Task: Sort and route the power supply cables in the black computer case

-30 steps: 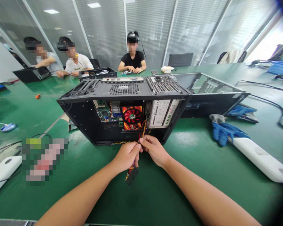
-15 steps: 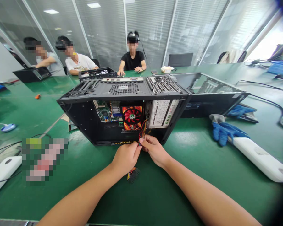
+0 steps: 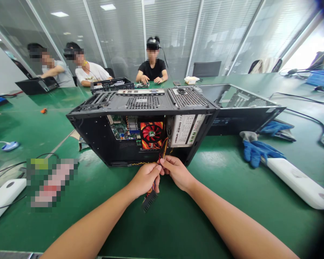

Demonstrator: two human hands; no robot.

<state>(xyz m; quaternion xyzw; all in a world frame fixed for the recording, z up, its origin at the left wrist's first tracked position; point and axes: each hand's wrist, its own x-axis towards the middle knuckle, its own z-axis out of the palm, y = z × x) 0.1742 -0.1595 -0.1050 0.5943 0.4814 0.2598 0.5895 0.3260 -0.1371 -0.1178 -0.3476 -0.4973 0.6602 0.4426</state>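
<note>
- A glass wall (image 3: 172,32) with blinds stands behind a green tabletop (image 3: 218,194), where three people sit along the far edge.
- The left hand (image 3: 145,178) has its thumb and fingers closed on a wire bundle (image 3: 163,154), between the open case and the tabletop's near edge; half a second ago its fingers were curled tighter, and now they reach lower along the wires.
- The right hand (image 3: 176,172) pinches the same bundle between thumb and forefinger, touching the left fingertips, in nearly the same place as before.
- Below the left hand hangs a black connector (image 3: 149,201), swung slightly left, with more coloured wire showing above it.
- The wires run up into the open computer case (image 3: 94,140), beside a red fan (image 3: 152,134) and a labelled power supply (image 3: 185,130); the case has not moved.
- Toward the tabletop's right edge lie blue gloves (image 3: 255,154), next to a long white object (image 3: 299,181) and in front of a second case (image 3: 245,120).
- At the far edge, the person in black (image 3: 152,69) has drawn a hand back, and a circuit board (image 3: 142,86) shows again.
</note>
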